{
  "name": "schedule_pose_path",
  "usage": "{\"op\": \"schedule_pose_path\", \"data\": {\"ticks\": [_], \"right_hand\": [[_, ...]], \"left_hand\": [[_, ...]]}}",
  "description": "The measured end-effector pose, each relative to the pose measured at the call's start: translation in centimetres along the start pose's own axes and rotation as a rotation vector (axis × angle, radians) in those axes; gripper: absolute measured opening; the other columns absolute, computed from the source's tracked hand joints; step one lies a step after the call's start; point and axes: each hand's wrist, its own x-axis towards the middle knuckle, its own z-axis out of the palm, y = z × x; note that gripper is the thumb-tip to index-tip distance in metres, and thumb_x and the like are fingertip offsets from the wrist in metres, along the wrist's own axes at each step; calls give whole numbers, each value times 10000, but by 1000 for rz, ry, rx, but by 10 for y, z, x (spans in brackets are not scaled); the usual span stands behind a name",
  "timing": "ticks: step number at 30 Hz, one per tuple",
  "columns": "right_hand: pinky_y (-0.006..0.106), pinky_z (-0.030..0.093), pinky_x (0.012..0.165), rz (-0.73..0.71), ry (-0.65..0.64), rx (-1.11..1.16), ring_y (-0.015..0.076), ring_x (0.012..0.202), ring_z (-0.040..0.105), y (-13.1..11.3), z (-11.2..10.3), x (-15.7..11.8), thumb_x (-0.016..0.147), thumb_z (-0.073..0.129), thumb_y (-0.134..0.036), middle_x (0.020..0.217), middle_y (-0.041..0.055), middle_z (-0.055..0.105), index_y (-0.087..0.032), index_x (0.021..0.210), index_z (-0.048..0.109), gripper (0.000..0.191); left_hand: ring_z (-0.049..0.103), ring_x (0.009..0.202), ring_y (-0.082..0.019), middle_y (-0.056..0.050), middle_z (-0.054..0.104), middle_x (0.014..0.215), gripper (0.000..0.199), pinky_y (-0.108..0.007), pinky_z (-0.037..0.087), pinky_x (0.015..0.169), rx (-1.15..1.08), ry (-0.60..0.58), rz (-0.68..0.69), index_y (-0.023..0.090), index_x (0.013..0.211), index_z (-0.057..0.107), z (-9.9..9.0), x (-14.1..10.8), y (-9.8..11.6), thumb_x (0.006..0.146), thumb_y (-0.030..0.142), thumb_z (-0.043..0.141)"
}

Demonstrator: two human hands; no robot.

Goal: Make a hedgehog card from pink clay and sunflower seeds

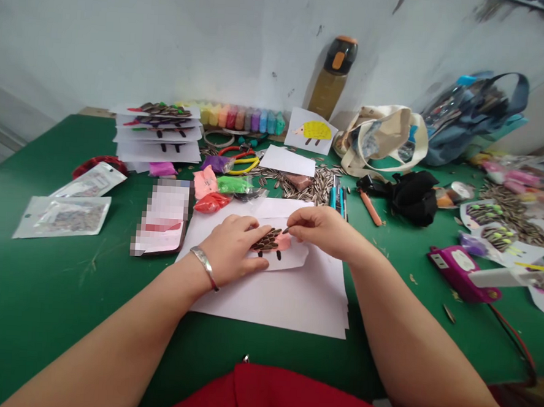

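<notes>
Seed pinched over the hedgehog card

The hedgehog card point(291, 263) lies in front of me on a stack of white paper point(270, 305), its pink clay point(283, 244) partly covered by overlapping striped seeds point(267, 240). My right hand point(289, 229) has thumb and forefinger clamped on one small dark seed point(285, 231), right by the clay. My left hand point(256, 245) rests over the card's left side, thumb and fingers apart, fingertips by the seeds; a silver bracelet point(205, 267) circles that wrist.

Left of the paper, a phone point(164, 221) lies on the green bench point(86, 302). Just beyond the paper are red point(212, 203) and green clay packets point(237, 185), a loose seed pile point(321, 185) and a blue-handled tool point(338, 198). Farther back, a yellow hedgehog picture point(317, 131) stands near an orange-and-black-topped bottle point(329, 87). Seed-covered cards point(158, 150) are stacked at back left.
</notes>
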Motion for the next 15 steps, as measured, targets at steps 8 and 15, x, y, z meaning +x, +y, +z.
{"op": "schedule_pose_path", "data": {"ticks": [8, 15], "right_hand": [[249, 382, 640, -89, -18, -200, 133, 713, 546, -6, 10, 4, 736, 567, -182, 762, -4, 633, -218, 777, 685, 130], [245, 362, 641, -116, -38, -268, 128, 704, 535, -7, 11, 5, 747, 566, -179, 742, -5, 623, -216, 762, 682, 122]], "left_hand": [[483, 964, -273, -91, 545, 1088, 569, -414, 401, 863, 7, -8, 0, 255, 1289, 510, 0, 0, 0, 781, 506, 553], [481, 950, -265, -91, 545, 1076, 556, -401, 401, 856, 2, -3, 5, 243, 1267, 526, 0, 0, 0, 777, 502, 562]]}}
